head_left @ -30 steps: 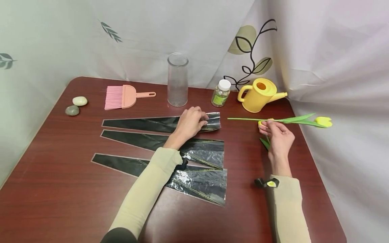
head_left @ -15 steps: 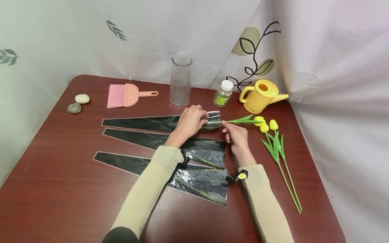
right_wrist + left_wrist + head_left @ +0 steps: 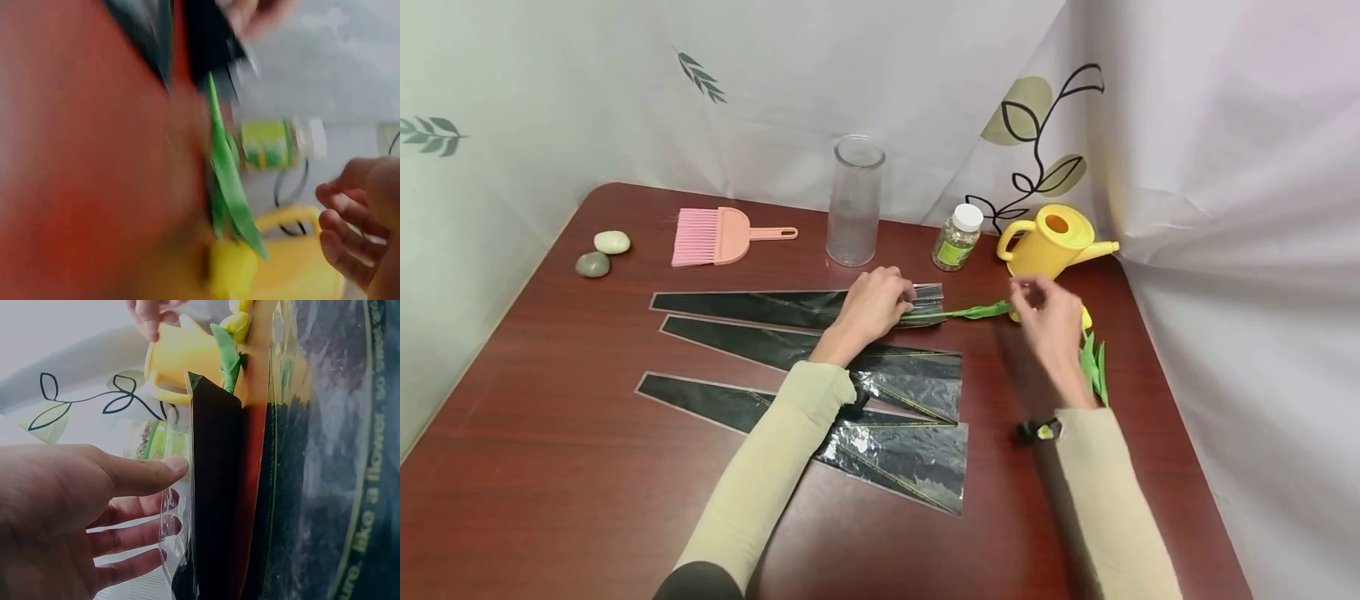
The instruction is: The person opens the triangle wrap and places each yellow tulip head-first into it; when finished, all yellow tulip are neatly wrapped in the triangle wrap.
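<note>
My left hand [image 3: 874, 307] pinches the clear upper edge of the topmost black flower sleeve [image 3: 745, 307]; its thumb [image 3: 147, 475] lies on one side of the film and the fingers curl behind. A yellow tulip [image 3: 977, 312] lies with its stem inside the sleeve's wide mouth, leaves and bloom outside. Its yellow bloom [image 3: 232, 269] shows in the right wrist view. My right hand [image 3: 1054, 325] hovers right of the sleeve, fingers loosely bent, nothing between them. Below that hand lie other tulips [image 3: 1096, 375], partly hidden by the right forearm.
Two more black sleeves [image 3: 917, 383] lie nearer me. Along the back stand a glass vase [image 3: 854, 208], a white-capped jar [image 3: 957, 240] and a yellow watering can [image 3: 1048, 242]. A pink brush [image 3: 726, 236] and two stones [image 3: 602, 253] are at left.
My right hand brought the tulip left, slid its stem into the sleeve's mouth, then let go and moved back right. My left hand stayed at the sleeve.
</note>
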A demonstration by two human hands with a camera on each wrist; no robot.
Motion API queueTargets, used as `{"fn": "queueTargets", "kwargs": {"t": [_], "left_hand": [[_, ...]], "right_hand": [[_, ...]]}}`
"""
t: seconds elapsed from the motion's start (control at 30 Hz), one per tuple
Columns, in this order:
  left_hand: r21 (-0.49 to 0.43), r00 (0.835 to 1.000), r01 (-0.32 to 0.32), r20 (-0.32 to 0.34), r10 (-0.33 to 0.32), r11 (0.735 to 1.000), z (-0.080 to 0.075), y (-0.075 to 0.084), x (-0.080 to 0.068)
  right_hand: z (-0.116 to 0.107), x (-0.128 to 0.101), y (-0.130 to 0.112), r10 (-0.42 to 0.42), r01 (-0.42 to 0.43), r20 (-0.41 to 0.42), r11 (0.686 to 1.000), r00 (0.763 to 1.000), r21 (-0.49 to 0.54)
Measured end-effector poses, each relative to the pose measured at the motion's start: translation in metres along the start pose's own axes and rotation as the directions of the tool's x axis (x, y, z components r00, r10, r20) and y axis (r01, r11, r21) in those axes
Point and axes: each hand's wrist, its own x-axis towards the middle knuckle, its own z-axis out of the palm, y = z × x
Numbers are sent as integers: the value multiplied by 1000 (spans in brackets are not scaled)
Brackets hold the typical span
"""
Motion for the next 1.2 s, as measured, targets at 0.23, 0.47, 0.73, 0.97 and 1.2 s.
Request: {"fn": "queueTargets", "kwargs": {"t": [0.23, 0.47, 0.73, 0.97, 1.2], "left_hand": [[-6, 1000, -10, 1, 10, 1000, 2, 1, 1], [11, 1000, -16, -12, 16, 1000, 3, 0, 2], [25, 1000, -22, -7, 23, 999, 5, -2, 4], [31, 1000, -29, -10, 29, 999, 5, -2, 4], [15, 999, -36, -5, 36, 999, 4, -1, 3]], "right_hand": [[-16, 49, 26, -321, 453, 400, 840, 859, -299], [-24, 52, 25, -273, 511, 615, 823, 740, -249], [-29, 49, 21, -282, 540, 686, 820, 670, -191], [-35, 47, 20, -276, 553, 744, 820, 609, -148], [-29, 44, 25, -316, 527, 682, 841, 659, -120]]}}
